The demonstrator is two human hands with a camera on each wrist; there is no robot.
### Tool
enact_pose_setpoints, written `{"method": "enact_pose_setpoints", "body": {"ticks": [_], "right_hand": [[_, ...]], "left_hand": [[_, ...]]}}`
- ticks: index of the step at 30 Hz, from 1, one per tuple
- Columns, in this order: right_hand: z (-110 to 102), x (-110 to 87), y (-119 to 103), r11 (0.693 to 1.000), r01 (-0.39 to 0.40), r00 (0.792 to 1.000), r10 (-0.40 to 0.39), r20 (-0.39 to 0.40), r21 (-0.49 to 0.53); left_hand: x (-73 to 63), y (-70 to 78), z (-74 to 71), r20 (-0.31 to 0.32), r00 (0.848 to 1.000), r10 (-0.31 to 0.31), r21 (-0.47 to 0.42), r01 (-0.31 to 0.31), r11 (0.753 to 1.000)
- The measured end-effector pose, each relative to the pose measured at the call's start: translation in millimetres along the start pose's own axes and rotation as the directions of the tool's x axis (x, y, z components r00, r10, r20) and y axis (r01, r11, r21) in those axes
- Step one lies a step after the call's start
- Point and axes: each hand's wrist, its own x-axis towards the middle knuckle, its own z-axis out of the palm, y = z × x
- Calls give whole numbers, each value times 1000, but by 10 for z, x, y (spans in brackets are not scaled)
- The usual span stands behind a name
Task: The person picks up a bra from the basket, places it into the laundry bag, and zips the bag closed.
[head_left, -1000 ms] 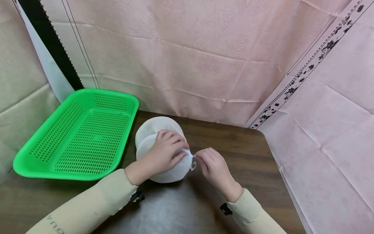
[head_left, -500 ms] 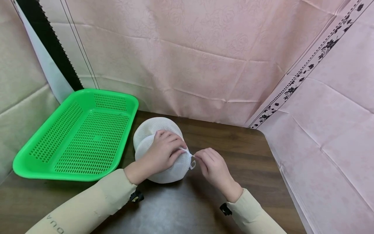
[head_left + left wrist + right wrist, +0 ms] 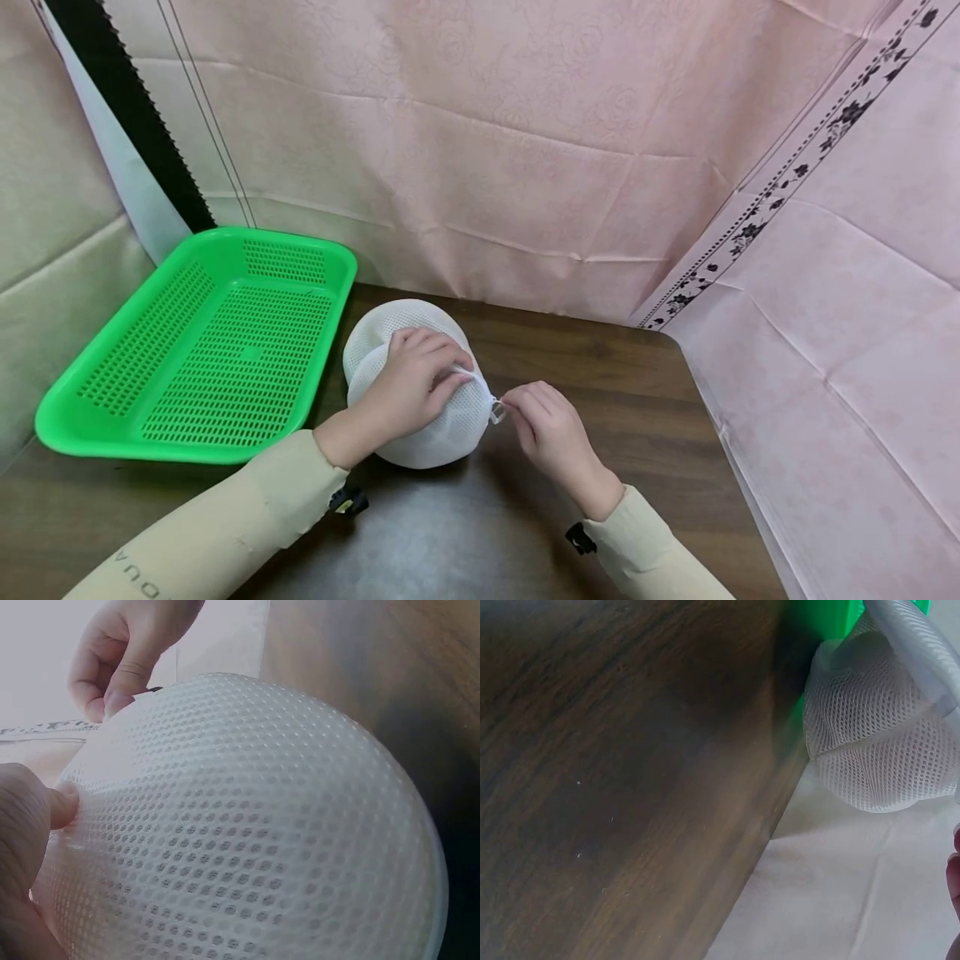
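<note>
A white mesh laundry bag [image 3: 453, 437], rounded and puffed out, sits on the brown table. My left hand [image 3: 408, 379] lies over its top and pinches the mesh beside a white zipper seam between thumb and fingers. At the bag's right end, near a small white loop [image 3: 497, 412], my right hand [image 3: 551, 429] pinches the zipper end; the fingers cover the exact piece. The left wrist view shows the bag's mesh [image 3: 247, 817] up close, the left thumb [image 3: 64, 804] against it. In the right wrist view only a bit of the right fingers [image 3: 954, 877] shows.
A green plastic basket [image 3: 251, 452] with slotted sides stands to the left, close to the bag. A pink cloth [image 3: 510, 167] hangs behind the table [image 3: 615, 367] and along the right side.
My left hand has shifted slightly left along the seam. The bag's right end and loop have turned a little, while the right hand stays at the same spot, still pinching.
</note>
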Motion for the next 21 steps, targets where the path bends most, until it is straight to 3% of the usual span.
{"method": "enact_pose_setpoints", "body": {"ticks": [9, 16, 21], "right_hand": [[1, -48, -5, 999, -27, 1000, 27, 3, 23], [10, -93, 29, 1000, -12, 999, 13, -46, 25], [30, -105, 61, 999, -25, 997, 28, -71, 35]], "left_hand": [[21, -26, -54, -26, 991, -128, -84, 125, 989], [8, -38, -44, -40, 976, -212, -94, 208, 974], [16, -24, -56, -29, 970, -240, -118, 235, 965]]}}
